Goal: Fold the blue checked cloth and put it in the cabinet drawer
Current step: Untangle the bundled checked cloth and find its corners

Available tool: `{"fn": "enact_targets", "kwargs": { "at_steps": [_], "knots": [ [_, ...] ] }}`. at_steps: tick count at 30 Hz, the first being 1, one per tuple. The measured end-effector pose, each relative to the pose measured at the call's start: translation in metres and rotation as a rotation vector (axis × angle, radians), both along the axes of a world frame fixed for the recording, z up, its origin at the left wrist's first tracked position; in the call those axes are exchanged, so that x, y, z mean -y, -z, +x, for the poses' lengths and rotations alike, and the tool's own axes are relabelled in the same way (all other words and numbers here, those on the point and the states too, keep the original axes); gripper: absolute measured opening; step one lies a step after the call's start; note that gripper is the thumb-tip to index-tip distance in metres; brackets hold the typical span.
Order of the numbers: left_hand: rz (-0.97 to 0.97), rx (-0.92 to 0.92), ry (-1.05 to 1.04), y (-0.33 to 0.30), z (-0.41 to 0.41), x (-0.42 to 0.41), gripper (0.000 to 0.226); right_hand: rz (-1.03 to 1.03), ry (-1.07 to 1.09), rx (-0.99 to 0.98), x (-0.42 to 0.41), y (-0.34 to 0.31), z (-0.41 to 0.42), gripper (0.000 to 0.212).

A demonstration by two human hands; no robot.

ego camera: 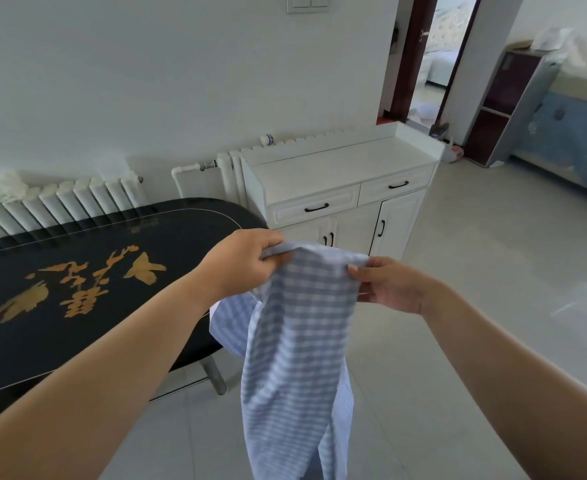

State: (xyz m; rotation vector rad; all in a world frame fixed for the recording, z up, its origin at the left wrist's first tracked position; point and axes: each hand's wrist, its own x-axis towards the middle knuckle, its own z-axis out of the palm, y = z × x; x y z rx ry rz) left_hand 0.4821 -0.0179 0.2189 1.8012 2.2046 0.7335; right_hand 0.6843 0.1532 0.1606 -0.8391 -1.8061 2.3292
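Both hands are raised in front of the person, over the tiled floor (pixel 458 271), each gripping the top edge of the blue checked cloth (pixel 302 323). Left hand (pixel 240 261): fingers curled shut, pinching the cloth's upper left corner between thumb and fingers. Right hand (pixel 389 285): closed on the upper right corner, thumb on the near face of the fabric, fingers behind it. The two hands are near each other, so the top edge bunches and sags slightly between them. The cloth hangs down freely from this edge in loose vertical folds, not yet folded flat; its lower end runs out of the bottom of the view. A second layer of the cloth shows behind the front panel at lower left, close to the rim of the black table (pixel 77 289), though contact there cannot be judged. The table is oval, glossy, with gold painted decoration, and stands to the left. Beyond the hands, against the wall, stands the white cabinet (pixel 337 168); its left drawer (pixel 314 206) and right drawer (pixel 394 185) both have black handles and both are closed. A white radiator (pixel 53 206) runs along the wall behind the table.
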Motion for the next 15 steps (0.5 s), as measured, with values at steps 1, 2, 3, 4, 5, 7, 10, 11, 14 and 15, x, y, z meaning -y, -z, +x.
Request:
{"fn": "enact_targets", "kwargs": {
  "at_steps": [1, 2, 3, 4, 5, 7, 10, 11, 14, 15],
  "knots": [
    [-0.007, 0.004, -0.017, -0.001, 0.0, 0.0, 0.033, -0.048, 0.078, -0.045, 0.006, 0.005, -0.003, 0.049],
    [-0.027, 0.012, -0.039, -0.003, -0.001, 0.0, 0.034, -0.064, 0.155, -0.075, 0.013, 0.007, -0.006, 0.041],
    [-0.065, 0.015, -0.065, -0.005, -0.002, 0.0, 0.034, -0.062, 0.221, -0.099, 0.021, 0.008, -0.009, 0.036],
    [-0.115, 0.001, -0.081, -0.007, -0.004, 0.001, 0.034, -0.054, 0.271, -0.119, 0.027, 0.008, -0.013, 0.035],
    [-0.17, -0.033, -0.08, -0.01, -0.007, 0.002, 0.032, -0.045, 0.303, -0.137, 0.033, 0.006, -0.017, 0.035],
    [-0.272, -0.111, -0.055, -0.017, -0.013, 0.006, 0.017, 0.005, 0.329, -0.157, 0.043, -0.003, -0.023, 0.03],
    [-0.305, -0.002, 0.005, -0.029, -0.014, 0.008, 0.009, 0.126, 0.32, -0.191, 0.052, -0.019, -0.029, 0.019],
    [-0.293, 0.083, 0.02, -0.031, -0.012, 0.008, 0.013, 0.165, 0.312, -0.202, 0.055, -0.023, -0.031, 0.019],
    [-0.214, 0.205, 0.066, -0.035, -0.002, 0.007, 0.013, 0.299, 0.281, -0.203, 0.062, -0.031, -0.037, 0.022],
    [-0.179, 0.22, 0.075, -0.035, 0.0, 0.006, 0.013, 0.347, 0.276, -0.193, 0.064, -0.033, -0.038, 0.024]
  ]
}}
